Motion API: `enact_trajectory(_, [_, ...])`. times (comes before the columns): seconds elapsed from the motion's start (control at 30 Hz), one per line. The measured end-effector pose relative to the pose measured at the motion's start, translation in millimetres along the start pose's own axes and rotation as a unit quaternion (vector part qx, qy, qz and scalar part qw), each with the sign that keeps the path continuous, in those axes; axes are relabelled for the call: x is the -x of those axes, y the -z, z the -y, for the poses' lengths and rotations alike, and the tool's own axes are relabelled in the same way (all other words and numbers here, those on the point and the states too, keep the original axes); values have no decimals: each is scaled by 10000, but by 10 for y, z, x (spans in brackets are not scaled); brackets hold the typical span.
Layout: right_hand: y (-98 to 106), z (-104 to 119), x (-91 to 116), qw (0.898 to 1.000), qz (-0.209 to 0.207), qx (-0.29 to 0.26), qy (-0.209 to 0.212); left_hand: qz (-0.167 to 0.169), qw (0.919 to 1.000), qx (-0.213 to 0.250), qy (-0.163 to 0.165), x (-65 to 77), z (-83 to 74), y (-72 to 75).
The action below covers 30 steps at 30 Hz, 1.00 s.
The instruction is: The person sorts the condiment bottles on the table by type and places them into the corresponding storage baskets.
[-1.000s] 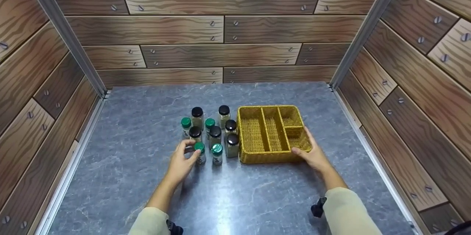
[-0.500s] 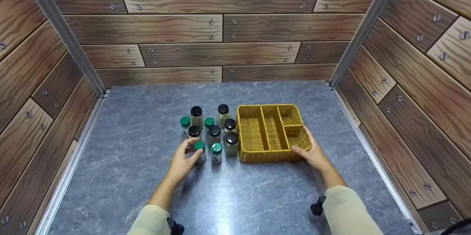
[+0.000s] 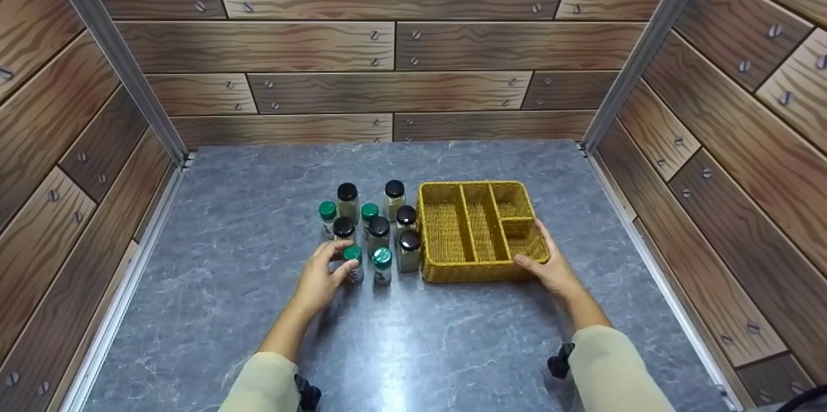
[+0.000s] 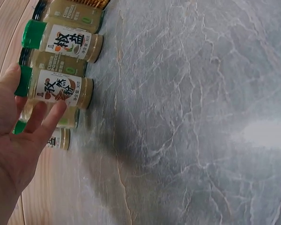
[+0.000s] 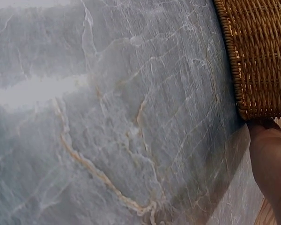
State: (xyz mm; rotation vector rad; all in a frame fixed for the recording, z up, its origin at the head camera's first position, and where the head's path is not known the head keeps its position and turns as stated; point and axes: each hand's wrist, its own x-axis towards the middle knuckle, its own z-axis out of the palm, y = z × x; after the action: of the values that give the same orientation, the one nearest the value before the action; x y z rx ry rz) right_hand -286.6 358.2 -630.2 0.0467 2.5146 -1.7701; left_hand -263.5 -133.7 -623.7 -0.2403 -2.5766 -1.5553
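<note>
My left hand (image 3: 318, 275) is curled about a small spice jar (image 3: 354, 265) with a green cap and a white label, at the front left of a cluster of jars. In the left wrist view its thumb is at the green cap (image 4: 23, 80) and other fingers lie along the jar's side. The jar stands upright. My right hand (image 3: 551, 272) grips the front right corner of a golden woven basket (image 3: 475, 272), thumb over the front rim and fingers along the right side. The basket has several compartments, with nothing in them.
Beside the held jar stands another green-capped jar (image 3: 382, 266). Behind are black-capped jars (image 3: 378, 237) and more green-capped ones (image 3: 328, 219); the nearest black-capped jars stand right by the basket's left side. Wood-patterned panels (image 3: 387, 44) enclose the grey marbled table (image 3: 465, 347) at back and sides.
</note>
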Motion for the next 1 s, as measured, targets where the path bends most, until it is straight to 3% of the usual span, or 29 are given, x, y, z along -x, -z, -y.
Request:
enact_trajectory(0.27, [-11,2,-15,9989,90,-442,110,92,9999,-99,-71,-3,-3,11])
enact_trajectory(0.43, [-17,-5,-11,9990,39,-438,93,112,9990,-317,-296,-5,-22,25])
enact_trajectory(0.7, [-14,-1,-14,9987,21,-506,46,149,9981,-505,-326,-24,-56,27])
enact_trajectory(1.0, [-11,-33,-24,9970,103,-768,-66,186,9987,-470,-19,-30,-97,35])
